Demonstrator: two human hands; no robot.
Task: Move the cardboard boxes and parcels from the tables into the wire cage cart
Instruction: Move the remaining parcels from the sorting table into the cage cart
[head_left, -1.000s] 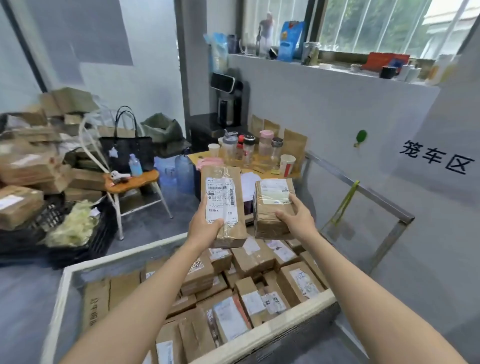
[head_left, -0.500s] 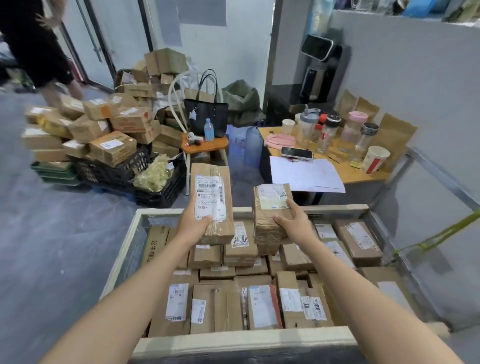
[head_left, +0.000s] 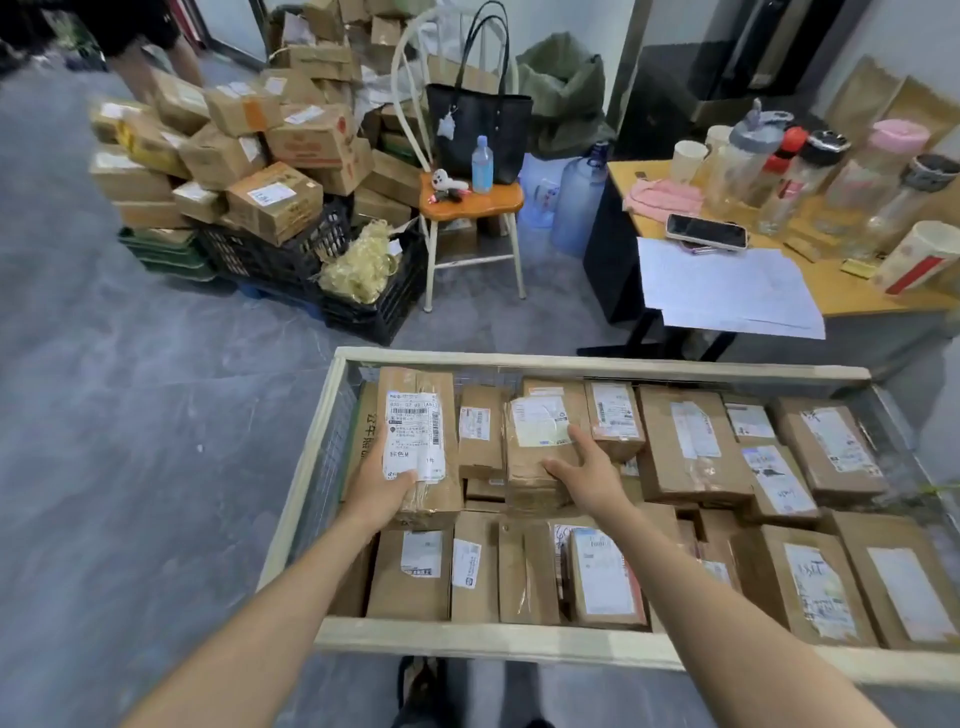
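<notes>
In the head view, the wire cage cart (head_left: 467, 638) fills the frame from 4 to 7 o'clock, and two parcels are being set into it above a packed layer of boxes.

The long flat parcel (head_left: 422, 415) is gripped by the left hand (head_left: 379, 488) at the cart's 9 o'clock end. The thumb is laid over the printed label and the fingers are curled under the near edge. The parcel appears to be raised a little above the boxes below.

At its 3 o'clock, the squat taped parcel (head_left: 535, 434) is touched by the right hand (head_left: 592, 478). The fingers are spread and nearly straight against its near right corner, and nothing is clasped. The parcel seems to rest on the boxes beneath, though whether any weight is borne by the hand cannot be told.

The step is judged to be the setting-down. The long parcel is best lowered flat, label up, against the mesh wall at 9 o'clock. The grip should be eased only once the far end is supported, and the fingers then drawn out toward 6 o'clock. The taped parcel stands higher than its neighbours and should be pressed level, so that it cannot tip toward 6 o'clock.
</notes>
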